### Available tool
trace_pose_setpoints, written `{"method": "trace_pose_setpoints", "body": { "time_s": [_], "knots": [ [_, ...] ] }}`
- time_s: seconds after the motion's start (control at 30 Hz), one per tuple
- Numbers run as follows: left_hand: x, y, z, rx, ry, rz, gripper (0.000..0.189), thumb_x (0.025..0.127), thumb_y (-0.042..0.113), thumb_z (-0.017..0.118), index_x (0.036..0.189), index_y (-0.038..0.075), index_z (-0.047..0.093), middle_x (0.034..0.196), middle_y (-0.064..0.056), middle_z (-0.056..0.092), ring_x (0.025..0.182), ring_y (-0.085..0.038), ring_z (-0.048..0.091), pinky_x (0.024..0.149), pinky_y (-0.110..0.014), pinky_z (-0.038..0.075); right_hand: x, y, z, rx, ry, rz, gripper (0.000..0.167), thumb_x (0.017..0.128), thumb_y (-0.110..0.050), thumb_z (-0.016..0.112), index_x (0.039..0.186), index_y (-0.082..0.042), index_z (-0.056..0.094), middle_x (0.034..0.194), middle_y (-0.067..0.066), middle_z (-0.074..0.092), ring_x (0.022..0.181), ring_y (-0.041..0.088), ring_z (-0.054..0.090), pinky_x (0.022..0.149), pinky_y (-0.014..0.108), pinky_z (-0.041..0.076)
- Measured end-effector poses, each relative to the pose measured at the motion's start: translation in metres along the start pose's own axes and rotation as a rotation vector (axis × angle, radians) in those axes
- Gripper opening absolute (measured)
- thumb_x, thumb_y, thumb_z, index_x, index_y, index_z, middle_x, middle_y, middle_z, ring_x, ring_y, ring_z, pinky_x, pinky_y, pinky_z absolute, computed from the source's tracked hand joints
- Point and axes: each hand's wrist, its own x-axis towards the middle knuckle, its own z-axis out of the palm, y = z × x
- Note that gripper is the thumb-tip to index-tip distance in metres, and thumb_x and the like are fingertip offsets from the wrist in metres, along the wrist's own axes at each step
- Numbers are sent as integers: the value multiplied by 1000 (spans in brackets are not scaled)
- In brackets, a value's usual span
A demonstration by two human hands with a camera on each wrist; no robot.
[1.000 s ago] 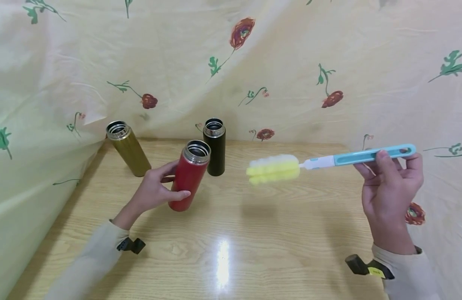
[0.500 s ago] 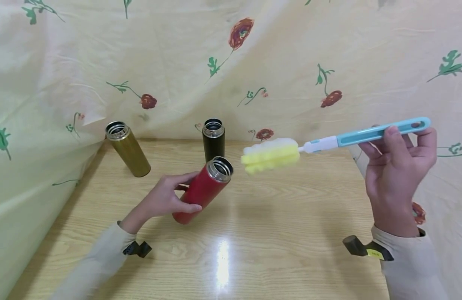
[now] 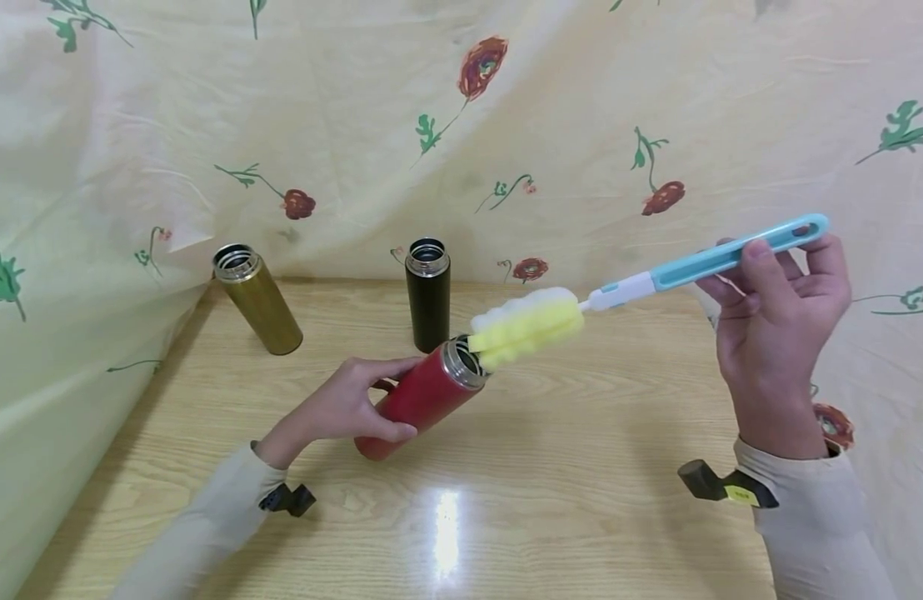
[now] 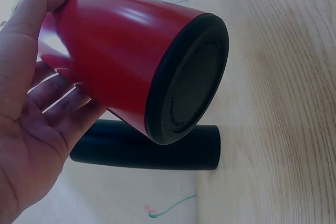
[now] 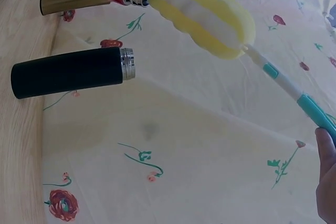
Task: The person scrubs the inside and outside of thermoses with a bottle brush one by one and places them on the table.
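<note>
My left hand (image 3: 356, 402) grips a red thermos bottle (image 3: 424, 396) around its body, tilted with its open mouth up and to the right. Its black base (image 4: 191, 80) faces the left wrist camera, raised off the table. In my right hand (image 3: 780, 321) the turquoise handle of a bottle brush (image 3: 720, 258) is pinched between thumb and fingers. The yellow and white sponge head (image 3: 532, 325) slants down to the left, its tip right at the bottle's steel mouth. In the right wrist view the sponge (image 5: 210, 17) overlaps the rim, hiding its tip.
A black bottle (image 3: 429, 300) stands uncapped on the wooden table (image 3: 581, 500), just behind the red one. Farther left is an uncapped gold bottle (image 3: 261, 304). Flowered cloth (image 3: 581, 125) hangs behind the table and along both sides.
The red bottle has tipped over to the right and shifted that way. The brush has risen, then come down and left, its sponge tilting until its tip meets the bottle's mouth.
</note>
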Motion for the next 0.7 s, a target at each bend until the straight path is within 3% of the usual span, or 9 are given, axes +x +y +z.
{"method": "trace_pose_setpoints", "body": {
  "time_s": [0.4,0.7],
  "knots": [
    [3,4,4,7,-40,51,77,79,29,88,146,9,57,126,-2,71,108,-16,70,87,-31,60,3,1,1,-23,-34,37,20,91,26,53,108,17,47,75,28,64,66,40,72,57,46,60],
    [5,3,7,-2,-58,48,76,78,30,89,145,11,58,126,1,71,109,-13,69,88,-31,60,5,-1,3,-60,-86,56,20,87,31,51,103,20,49,76,30,66,63,40,72,56,48,60]
  ]
}}
